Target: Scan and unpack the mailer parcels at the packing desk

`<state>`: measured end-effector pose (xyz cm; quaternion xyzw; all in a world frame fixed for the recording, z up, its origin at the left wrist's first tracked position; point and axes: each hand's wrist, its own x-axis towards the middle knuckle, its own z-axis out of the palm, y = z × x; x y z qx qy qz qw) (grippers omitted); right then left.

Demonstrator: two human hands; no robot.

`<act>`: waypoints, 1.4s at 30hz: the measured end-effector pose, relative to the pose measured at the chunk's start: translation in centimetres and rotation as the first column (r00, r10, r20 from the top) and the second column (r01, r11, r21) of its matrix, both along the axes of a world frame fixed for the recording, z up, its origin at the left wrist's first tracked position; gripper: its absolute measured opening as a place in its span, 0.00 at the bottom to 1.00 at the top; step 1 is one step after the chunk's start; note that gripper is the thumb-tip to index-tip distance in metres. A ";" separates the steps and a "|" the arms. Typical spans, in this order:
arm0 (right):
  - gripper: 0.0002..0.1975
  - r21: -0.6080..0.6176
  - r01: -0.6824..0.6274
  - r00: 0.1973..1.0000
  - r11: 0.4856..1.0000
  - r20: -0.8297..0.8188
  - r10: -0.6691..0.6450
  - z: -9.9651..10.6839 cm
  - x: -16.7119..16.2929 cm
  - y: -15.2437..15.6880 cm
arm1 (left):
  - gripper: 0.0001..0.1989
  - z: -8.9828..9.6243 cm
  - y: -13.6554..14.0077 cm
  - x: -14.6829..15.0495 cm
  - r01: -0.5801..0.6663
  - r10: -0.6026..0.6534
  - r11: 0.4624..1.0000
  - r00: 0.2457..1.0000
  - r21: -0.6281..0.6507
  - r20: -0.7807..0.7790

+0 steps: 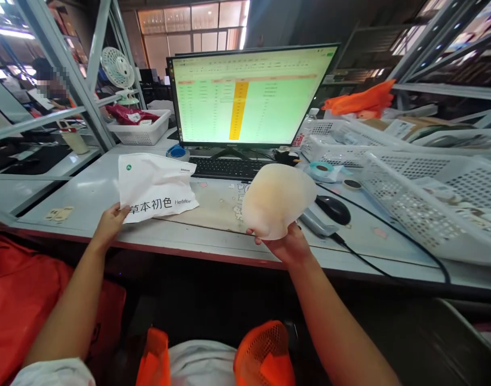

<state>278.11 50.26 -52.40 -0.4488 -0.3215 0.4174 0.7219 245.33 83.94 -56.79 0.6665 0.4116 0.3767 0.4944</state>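
Observation:
My left hand pinches the lower left corner of a white plastic bag, printed with dark Chinese characters and a small green logo. The bag is slightly crumpled and raised at the desk's front. In my right hand is a pale cream, rounded pad with a smooth surface. My fingers grip it from below, and part of them is hidden behind it. Behind the pad lie a keyboard and a monitor showing a spreadsheet.
To the right are a black mouse, a grey handheld scanner with its cable, and a tape roll. White baskets line the right side. Another basket stands at the back left, near a fan. A person is far left.

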 end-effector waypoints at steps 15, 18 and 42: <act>0.46 -0.065 -0.144 0.988 0.987 0.041 0.147 0.1 -0.2 0.6 | 0.13 2.1 -4.2 -1.8 -0.278 0.287 0.795 0.955 0.540 0.069; 0.28 -0.133 -0.018 0.995 0.991 0.093 0.031 -0.3 -0.2 0.9 | 0.13 1.3 -4.2 -1.3 -0.301 0.258 0.864 0.953 0.403 0.158; 0.30 -0.377 0.196 0.772 0.905 0.628 0.094 1.2 -3.0 1.8 | 0.24 2.8 -16.3 11.2 0.389 -0.413 0.895 0.908 0.219 0.071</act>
